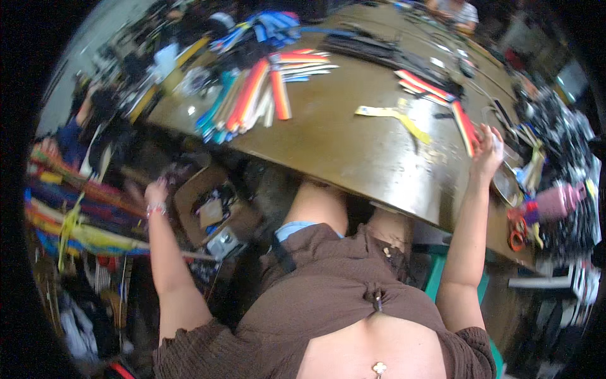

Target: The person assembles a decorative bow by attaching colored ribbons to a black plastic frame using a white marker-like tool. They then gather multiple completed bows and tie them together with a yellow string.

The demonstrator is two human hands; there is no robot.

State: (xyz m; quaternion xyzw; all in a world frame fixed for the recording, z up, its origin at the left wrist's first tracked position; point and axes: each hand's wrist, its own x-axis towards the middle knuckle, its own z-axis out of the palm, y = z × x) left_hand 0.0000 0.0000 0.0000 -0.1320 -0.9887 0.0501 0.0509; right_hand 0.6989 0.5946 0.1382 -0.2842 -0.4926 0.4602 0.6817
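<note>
My left hand (158, 191) reaches out past the table's left edge, smeared by motion, so its fingers do not read clearly. Close to it lies a bundle of long colourful strips (95, 205). On the right side of the table, my right hand (489, 151) is raised with its fingers apart. Right beside those fingers runs the end of a red and cream strip (465, 126); I cannot tell whether they touch. Toward the middle of the table lies a yellow strip (404, 119).
A fanned pile of red, cream and teal strips (252, 95) covers the table's (328, 142) left part, with blue bundled strips (268, 28) behind. An open cardboard box (183, 202) stands below left. A pink tumbler (555, 202) and orange-handled scissors (517, 237) are right. Another person (457, 12) sits far off.
</note>
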